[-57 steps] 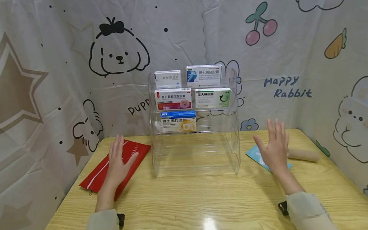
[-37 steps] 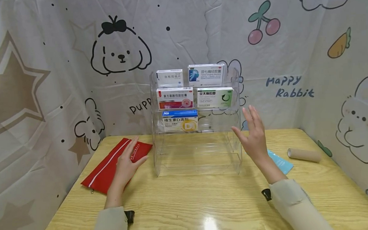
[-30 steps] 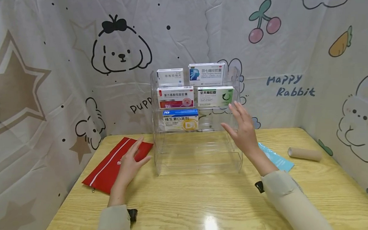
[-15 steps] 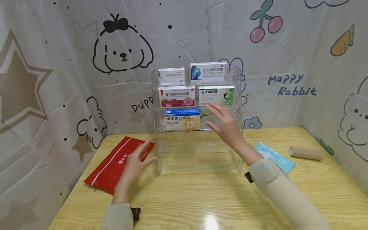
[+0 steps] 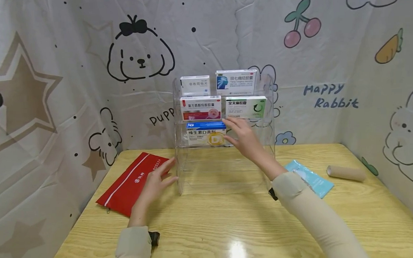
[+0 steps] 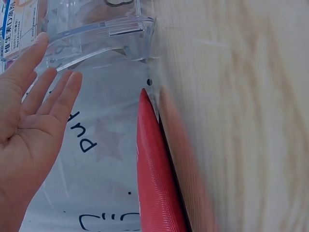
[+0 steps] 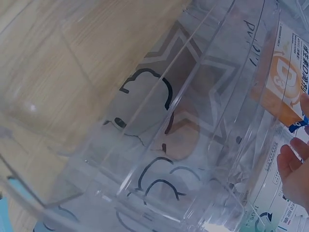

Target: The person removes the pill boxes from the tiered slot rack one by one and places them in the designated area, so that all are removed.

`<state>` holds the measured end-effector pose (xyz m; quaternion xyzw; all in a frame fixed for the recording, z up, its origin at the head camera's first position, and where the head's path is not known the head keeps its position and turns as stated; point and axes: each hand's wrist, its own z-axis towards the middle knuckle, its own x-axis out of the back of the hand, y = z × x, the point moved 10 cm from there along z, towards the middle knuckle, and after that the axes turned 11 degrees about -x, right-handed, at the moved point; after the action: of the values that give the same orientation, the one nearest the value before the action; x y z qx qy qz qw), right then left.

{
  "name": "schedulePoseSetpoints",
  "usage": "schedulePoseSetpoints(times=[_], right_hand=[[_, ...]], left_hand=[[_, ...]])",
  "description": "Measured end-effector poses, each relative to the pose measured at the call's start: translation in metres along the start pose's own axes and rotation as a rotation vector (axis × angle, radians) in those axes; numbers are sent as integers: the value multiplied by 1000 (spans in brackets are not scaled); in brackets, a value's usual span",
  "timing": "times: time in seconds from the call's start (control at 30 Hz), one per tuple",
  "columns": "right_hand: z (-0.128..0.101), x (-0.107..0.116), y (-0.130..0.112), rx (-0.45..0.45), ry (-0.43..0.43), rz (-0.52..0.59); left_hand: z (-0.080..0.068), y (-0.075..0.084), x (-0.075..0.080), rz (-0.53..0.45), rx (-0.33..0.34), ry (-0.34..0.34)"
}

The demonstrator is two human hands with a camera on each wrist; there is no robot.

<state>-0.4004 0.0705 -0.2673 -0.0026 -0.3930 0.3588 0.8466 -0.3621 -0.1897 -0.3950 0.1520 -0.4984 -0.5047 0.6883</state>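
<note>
A clear acrylic tiered rack stands on the table with several medicine boxes on its upper tiers. On the third tier lies the blue, white and yellow vitamin D box. My right hand reaches to its right end, thumb at the box's lower right edge and fingers at its top corner. In the right wrist view those fingertips sit right beside the box's blue edge. My left hand has its fingers extended at the rack's left side panel, holding nothing.
Above are the red-and-white box, green-and-white box, a small white box and a blue-and-white box. A red zip pouch lies left; a light-blue packet and cardboard tube lie right. Patterned cloth surrounds the table.
My right hand has moved left from over the blue packet to the vitamin D box's right end. My left hand has shifted right to the rack's side. The boxes stay in their places.
</note>
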Motion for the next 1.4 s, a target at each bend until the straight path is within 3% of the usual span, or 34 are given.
schedulePoseSetpoints(times=[0.23,0.53,1.0,1.23,1.4], right_hand=[[2,-9,-1,-16,-64,-28],[5,-15,0,-59,-68,18],[7,-12,0,-110,-13,219],[8,-16,8,-225,-62,346],[10,-16,11,-259,-67,379]], left_hand=[[1,1,-5,-22,26,-18],[-1,-4,-8,-85,61,-33],[0,-1,-8,-105,84,-45],[0,-4,-9,-105,96,-49],[-1,-4,-8,-97,96,-50]])
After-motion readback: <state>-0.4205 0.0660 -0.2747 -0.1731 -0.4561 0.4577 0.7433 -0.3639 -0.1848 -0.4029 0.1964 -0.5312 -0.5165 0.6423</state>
